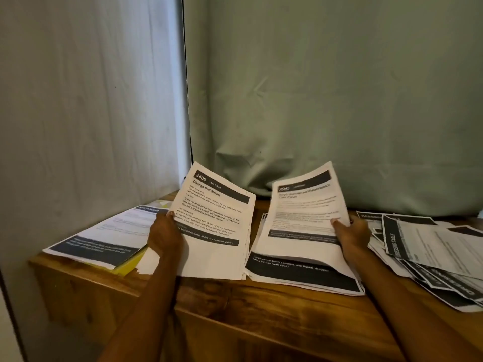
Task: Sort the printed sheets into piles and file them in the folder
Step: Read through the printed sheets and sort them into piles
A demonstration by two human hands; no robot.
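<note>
My left hand (165, 235) grips the left edge of a stack of printed sheets (217, 226), tilted up, with "3406 Bedroom, Change Bed Sheets" on top. My right hand (351, 235) pinches the right edge of a single printed sheet (304, 212), lifted and curled above a pile of sheets (303, 275) lying on the wooden table (261, 304). At the far left a sheet pile (104, 236) lies on a yellow folder (132, 263). A loose, fanned heap of sheets (431, 254) spreads at the right.
A pale green curtain (339, 100) hangs close behind the table, and a lighter curtain (86, 100) covers the left side. The table's front edge runs below my forearms, and its left end sits near the left curtain.
</note>
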